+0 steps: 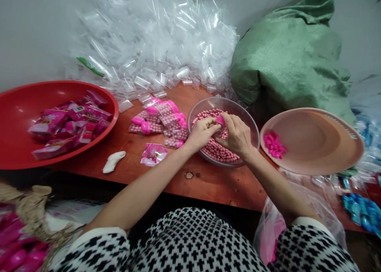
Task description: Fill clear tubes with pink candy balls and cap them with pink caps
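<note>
Over a clear bowl (256,139) of pink beads (218,150), my left hand (202,132) and my right hand (237,133) meet on one small clear container with a pink cap (220,120). The fingers of both hands are closed around it and hide most of its body. Left of the bowl lies a pile of bead-filled containers with pink caps (162,119). A printed pink packet label (154,154) lies in front of that pile. To the right, a shallow beige basin (315,141) holds small pink caps (274,144).
A red basin (114,117) with pink packets stands at the left. Clear empty containers (160,38) are heaped at the back beside a green sack (291,58). A white crumpled piece (114,161) lies near the table's front edge (208,184). Blue items (361,210) sit far right.
</note>
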`<action>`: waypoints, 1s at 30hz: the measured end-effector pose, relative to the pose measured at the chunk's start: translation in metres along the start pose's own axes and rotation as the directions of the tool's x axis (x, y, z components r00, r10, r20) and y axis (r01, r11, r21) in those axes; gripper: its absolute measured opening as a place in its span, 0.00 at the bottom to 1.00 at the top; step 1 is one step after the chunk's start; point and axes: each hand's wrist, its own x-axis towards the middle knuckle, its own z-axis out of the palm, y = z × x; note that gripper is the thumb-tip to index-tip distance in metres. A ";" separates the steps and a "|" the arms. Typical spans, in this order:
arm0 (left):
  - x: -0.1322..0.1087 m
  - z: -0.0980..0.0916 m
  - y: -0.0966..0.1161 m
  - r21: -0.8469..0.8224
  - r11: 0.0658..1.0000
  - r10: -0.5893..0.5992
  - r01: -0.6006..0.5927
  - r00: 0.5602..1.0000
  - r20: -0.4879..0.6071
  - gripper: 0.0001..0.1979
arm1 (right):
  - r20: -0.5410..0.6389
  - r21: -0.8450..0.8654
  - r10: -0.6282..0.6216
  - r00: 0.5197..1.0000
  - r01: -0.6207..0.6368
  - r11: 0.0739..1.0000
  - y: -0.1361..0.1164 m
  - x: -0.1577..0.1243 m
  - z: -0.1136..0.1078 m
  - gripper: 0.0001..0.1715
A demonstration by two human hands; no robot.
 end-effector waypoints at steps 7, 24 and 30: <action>-0.020 -0.071 0.049 0.413 0.907 0.248 -0.083 0.898 -0.362 0.16 | 0.101 0.335 0.004 0.995 -0.038 0.941 0.027 0.069 -0.011 0.54; -0.021 -0.158 0.021 0.842 0.510 0.364 0.176 0.843 -0.396 0.23 | 0.670 0.249 -0.355 0.651 0.254 0.935 0.045 0.027 0.017 0.18; -0.022 -0.092 0.029 0.856 0.507 0.406 -0.100 0.904 -0.135 0.12 | 0.619 0.192 -0.174 0.766 0.067 0.979 0.052 0.016 0.018 0.20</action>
